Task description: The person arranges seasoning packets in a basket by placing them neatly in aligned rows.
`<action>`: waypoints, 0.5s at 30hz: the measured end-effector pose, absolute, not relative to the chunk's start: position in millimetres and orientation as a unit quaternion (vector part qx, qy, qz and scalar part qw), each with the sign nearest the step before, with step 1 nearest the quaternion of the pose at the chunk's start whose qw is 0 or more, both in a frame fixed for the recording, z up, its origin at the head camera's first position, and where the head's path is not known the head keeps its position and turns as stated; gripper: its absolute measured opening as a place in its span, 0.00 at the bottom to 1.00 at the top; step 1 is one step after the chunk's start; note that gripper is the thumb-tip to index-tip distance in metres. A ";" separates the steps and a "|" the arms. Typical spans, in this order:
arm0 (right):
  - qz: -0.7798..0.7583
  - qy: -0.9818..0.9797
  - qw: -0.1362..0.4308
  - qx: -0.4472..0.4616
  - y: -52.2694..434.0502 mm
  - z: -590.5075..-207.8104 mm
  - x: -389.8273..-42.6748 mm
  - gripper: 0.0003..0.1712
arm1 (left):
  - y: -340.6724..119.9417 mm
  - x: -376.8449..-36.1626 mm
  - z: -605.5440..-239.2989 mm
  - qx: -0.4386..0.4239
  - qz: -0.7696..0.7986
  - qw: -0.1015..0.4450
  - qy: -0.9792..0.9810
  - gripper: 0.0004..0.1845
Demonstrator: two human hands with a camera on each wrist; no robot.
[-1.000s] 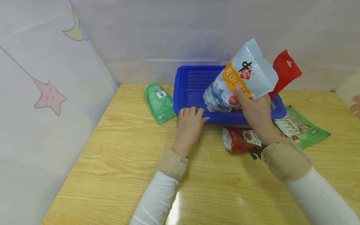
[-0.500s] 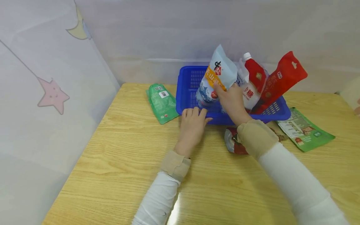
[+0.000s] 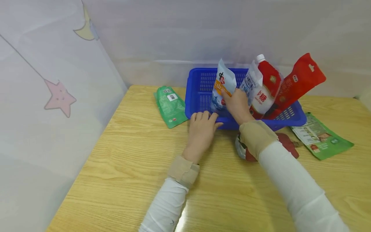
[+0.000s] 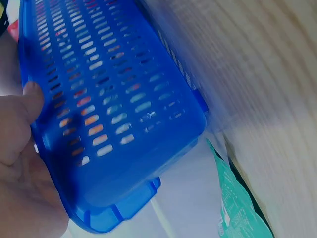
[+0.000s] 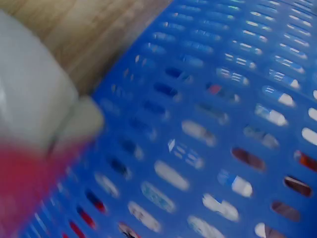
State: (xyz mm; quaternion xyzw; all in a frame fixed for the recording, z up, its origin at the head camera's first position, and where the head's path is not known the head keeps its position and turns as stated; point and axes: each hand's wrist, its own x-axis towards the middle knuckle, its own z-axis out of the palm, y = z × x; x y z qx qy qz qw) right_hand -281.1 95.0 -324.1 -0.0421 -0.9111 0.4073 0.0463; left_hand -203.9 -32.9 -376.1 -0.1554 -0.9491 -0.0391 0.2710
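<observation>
My right hand [image 3: 239, 103] grips a light blue and orange pouch of salt [image 3: 221, 79], which stands upright inside the blue plastic basket [image 3: 192, 95]. The pouch's lower part is hidden behind the front rim. My left hand [image 3: 201, 132] holds that rim, fingers hooked over the top; in the left wrist view its thumb [image 4: 33, 99] lies along the basket's outer side. Right of the salt, the basket also holds a white and blue pouch [image 3: 252, 80], a red and white capped pouch of sugar [image 3: 269, 80] and a tall, leaning red bag [image 3: 301, 80].
On the wooden table a green pouch [image 3: 171, 108] lies left of the basket and a green bag [image 3: 330, 140] to its right. In front lies a red pouch [image 3: 287, 145], partly hidden under my right forearm. A pale wall covering [image 3: 162, 38] rises behind the basket.
The salt pouch has gone left and down in my right hand, deeper into the basket, uncovering the other pouches there. My left hand keeps its hold on the rim.
</observation>
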 end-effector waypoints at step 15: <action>0.380 -0.921 0.037 -0.082 105.9 -329.4 -286.9 0.28 | -37.2 -205.3 -374.4 -0.166 -0.062 0.269 -0.947 0.19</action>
